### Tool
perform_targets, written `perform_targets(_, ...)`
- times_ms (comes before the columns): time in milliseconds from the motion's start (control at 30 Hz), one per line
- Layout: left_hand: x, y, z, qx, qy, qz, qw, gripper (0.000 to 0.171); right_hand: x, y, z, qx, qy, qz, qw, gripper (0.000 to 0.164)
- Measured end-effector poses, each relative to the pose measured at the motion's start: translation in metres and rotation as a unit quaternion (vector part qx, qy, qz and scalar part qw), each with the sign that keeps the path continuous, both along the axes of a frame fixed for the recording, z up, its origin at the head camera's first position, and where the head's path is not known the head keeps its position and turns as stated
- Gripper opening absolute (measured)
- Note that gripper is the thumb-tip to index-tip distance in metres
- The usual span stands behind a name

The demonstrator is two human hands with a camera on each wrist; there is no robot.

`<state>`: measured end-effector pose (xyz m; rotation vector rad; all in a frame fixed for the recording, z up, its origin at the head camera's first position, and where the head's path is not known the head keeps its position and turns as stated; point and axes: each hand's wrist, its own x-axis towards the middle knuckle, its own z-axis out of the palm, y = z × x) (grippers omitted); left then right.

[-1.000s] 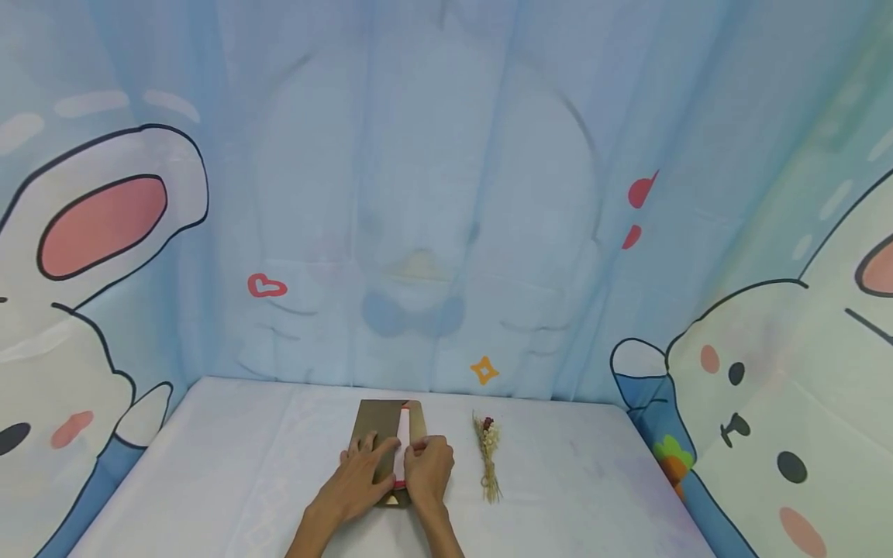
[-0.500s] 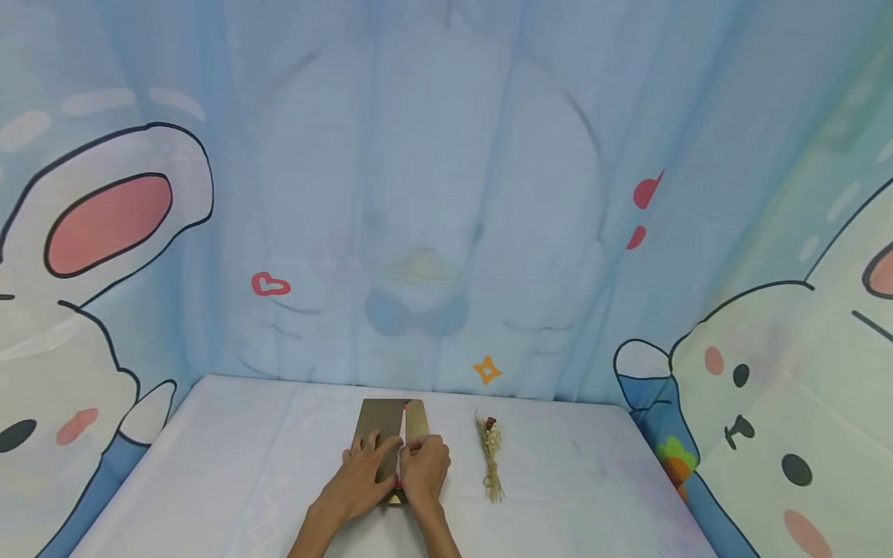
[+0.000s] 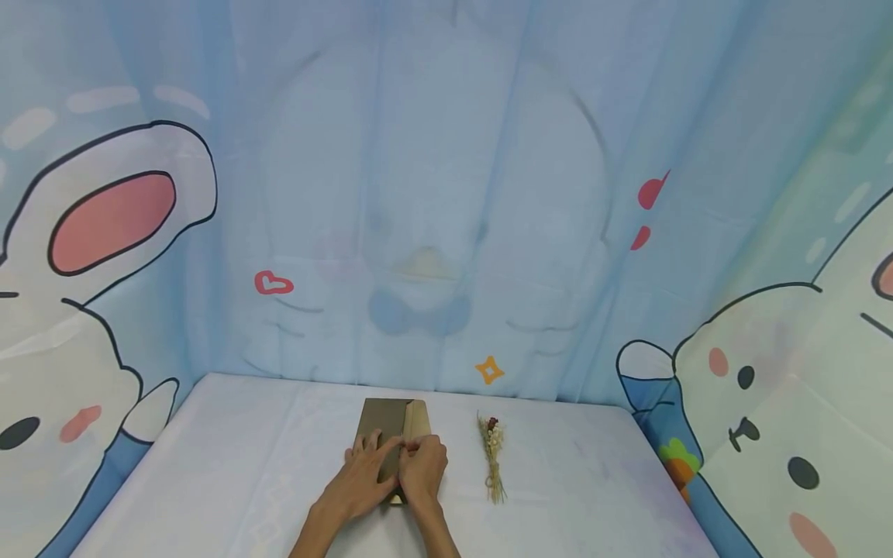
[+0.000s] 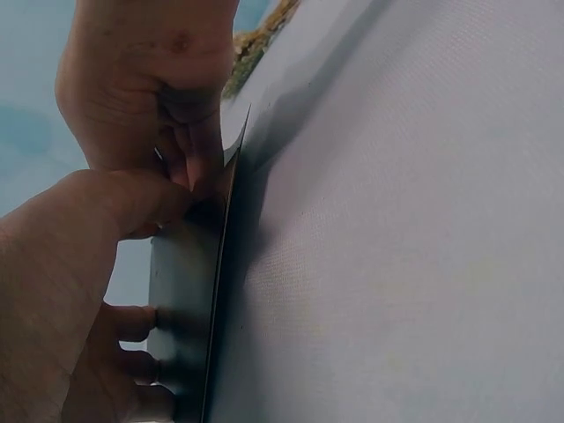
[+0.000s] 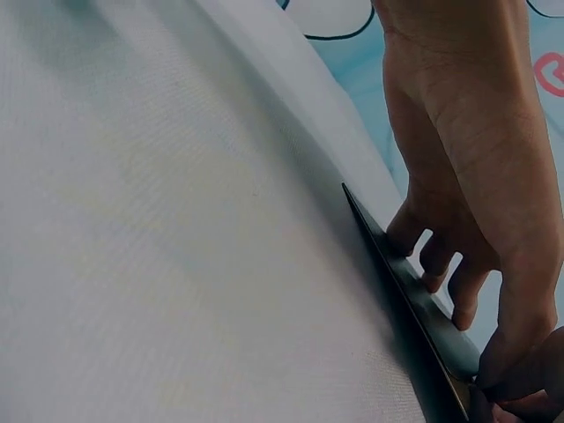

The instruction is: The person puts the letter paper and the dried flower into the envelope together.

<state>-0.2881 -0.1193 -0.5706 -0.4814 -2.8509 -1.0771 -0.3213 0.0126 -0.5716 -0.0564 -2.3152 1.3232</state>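
A flat, gold-brown folded card (image 3: pixel 382 416) lies on the table, its lighter right-hand flap (image 3: pixel 418 418) turned inward to meet the darker left part. My left hand (image 3: pixel 358 478) rests on the left part with fingers spread, as the right wrist view also shows on the dark sheet (image 5: pixel 436 326). At the fold line my right hand (image 3: pixel 423 470) pinches the flap's edge with thumb and curled fingers. Both hands meet there, thumb close to fingertips. What lies beneath the flap is hidden.
A small tied bunch of dried flowers (image 3: pixel 492 457) lies just right of the card. The white cloth-covered table (image 3: pixel 572 480) ends at a blue curtain (image 3: pixel 432 194) printed with cartoon rabbits.
My right hand has moved slightly left, drawing the flap inward. The white strip with red ends, visible between flap and left part before, is now covered. My left hand holds its place.
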Motion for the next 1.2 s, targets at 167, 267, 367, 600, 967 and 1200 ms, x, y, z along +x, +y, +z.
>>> perform_targets(167,0.001,0.001,0.001,0.006,-0.005,0.0,1.0,0.063,0.0,0.002,0.001,-0.016,-0.021,0.009,1.0,0.009)
perform_targets(267,0.0,0.001,0.0,0.005,-0.006,0.001,1.0,0.063,-0.001,0.003,0.001,-0.02,-0.027,0.009,0.999,0.007)
perform_targets(367,-0.002,0.001,-0.002,0.003,-0.002,0.002,1.0,0.062,-0.001,0.003,0.002,-0.019,-0.031,0.008,0.999,0.008)
perform_targets(600,-0.002,0.001,-0.001,0.002,0.003,0.0,1.0,0.061,0.0,0.003,0.0,-0.023,-0.029,0.01,0.999,0.01)
perform_targets(967,0.001,0.003,0.005,-0.002,0.0,0.003,1.0,0.061,0.004,0.012,0.001,-0.035,-0.017,0.021,0.999,0.007)
perform_targets(1200,0.002,0.004,0.004,-0.005,0.004,0.011,0.9999,0.059,-0.005,0.035,-0.008,-0.017,0.062,-0.02,0.998,0.008)
